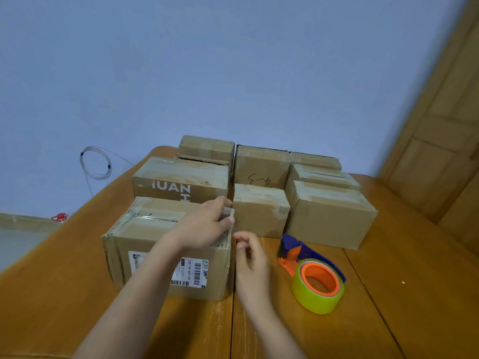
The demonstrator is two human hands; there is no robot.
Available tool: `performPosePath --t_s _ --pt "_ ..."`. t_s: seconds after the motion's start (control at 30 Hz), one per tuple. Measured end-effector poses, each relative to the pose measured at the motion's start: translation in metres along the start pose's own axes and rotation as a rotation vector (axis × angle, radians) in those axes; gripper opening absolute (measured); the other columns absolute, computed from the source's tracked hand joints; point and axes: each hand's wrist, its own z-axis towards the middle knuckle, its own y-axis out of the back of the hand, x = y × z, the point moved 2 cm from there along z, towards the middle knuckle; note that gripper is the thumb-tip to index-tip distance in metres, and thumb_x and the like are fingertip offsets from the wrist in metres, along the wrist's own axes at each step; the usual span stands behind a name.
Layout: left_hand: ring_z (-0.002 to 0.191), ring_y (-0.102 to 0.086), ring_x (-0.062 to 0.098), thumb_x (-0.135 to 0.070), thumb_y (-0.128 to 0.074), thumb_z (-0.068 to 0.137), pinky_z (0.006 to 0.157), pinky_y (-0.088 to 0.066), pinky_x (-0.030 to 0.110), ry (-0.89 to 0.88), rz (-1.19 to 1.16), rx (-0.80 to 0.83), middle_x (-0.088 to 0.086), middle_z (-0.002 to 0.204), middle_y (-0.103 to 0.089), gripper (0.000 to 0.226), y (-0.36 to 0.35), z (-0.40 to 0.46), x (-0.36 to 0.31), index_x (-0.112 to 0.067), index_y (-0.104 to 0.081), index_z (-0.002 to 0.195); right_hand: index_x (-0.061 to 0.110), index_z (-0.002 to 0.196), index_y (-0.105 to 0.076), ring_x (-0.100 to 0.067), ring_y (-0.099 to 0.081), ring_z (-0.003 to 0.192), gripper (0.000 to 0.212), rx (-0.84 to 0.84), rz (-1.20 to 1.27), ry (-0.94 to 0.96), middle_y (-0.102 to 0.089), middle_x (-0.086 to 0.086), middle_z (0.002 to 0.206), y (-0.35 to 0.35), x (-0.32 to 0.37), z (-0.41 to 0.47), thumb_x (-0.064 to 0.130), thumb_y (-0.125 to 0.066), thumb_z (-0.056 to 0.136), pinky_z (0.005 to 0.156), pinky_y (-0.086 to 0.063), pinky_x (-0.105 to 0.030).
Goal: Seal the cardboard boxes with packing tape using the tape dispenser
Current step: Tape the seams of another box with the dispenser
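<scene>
My right hand (250, 257) hovers loosely curled, empty; left hand (207, 224) presses tape end onto nearest box (155, 244); I'd rub it flat before fetching the dispenser (311, 273).

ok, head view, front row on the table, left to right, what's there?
Labelled cardboard box with the left hand on its top right corner → right hand beside the box → tape dispenser lying on the table.
</scene>
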Motion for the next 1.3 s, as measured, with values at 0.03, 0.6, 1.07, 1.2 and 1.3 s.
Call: performPosePath --t_s 0.03,0.6,1.07,1.2,1.3 --pt "0.109 -0.056 0.016 -0.022 -0.043 0.101 0.089 -0.044 0.028 0.035 -0.141 -0.016 0.001 0.126 -0.053 0.035 0.002 -0.001 0.0 -0.016 -0.039 0.136 0.038 0.094 -0.058 -0.001 -0.056 0.092 0.029 -0.058 -0.037 0.04 -0.06 0.014 0.091 0.005 0.005 0.003 0.013 -0.044 0.093 0.077 -0.041 -0.012" --pt "0.144 -0.021 0.015 -0.09 -0.019 0.068 0.113 -0.017 0.027 0.062 0.251 0.102 0.001 0.156 -0.027 0.104 0.06 -0.034 0.029 -0.022 -0.042 0.143 0.021 0.152 0.008 -0.033 0.02 0.143 0.111 0.965 -1.05 0.159 0.018 -0.012 0.157 -0.026 0.068 0.05 0.074 -0.053 0.077 0.115 0.008 -0.059" --pt "0.148 -0.003 0.014 -0.091 -0.037 0.061 0.117 -0.016 0.044 0.161 0.694 0.173 -0.015 0.16 -0.002 0.111 0.056 -0.056 0.03 -0.037 -0.004 0.153 0.012 0.152 0.006 -0.029 0.013 0.146 0.09 1.011 -1.06 0.104 0.014 -0.011 0.159 0.001 0.072 0.06 0.042 -0.056 0.093 0.117 -0.017 -0.05" --pt "0.147 -0.009 0.01 -0.072 -0.046 0.082 0.105 -0.041 0.038 0.113 0.681 0.114 -0.017 0.159 -0.012 0.087 0.038 -0.059 0.018 -0.035 -0.01 0.152 0.01 0.152 0.002 -0.03 0.009 0.146 0.087 1.009 -1.099 0.086 0.009 -0.012 0.159 0.017 0.071 0.062 0.039 -0.055 0.094 0.118 -0.015 -0.049" --pt "0.147 -0.007 0.011 -0.073 -0.041 0.085 0.103 -0.044 0.037 0.079 0.716 0.095 -0.015 0.16 -0.008 0.086 0.029 -0.054 0.013 -0.033 -0.007 0.153 0.011 0.153 -0.003 -0.032 0.001 0.146 0.085 0.969 -1.152 0.116 0.002 -0.012 0.16 0.025 0.07 0.061 0.04 -0.056 0.093 0.118 -0.016 -0.048"
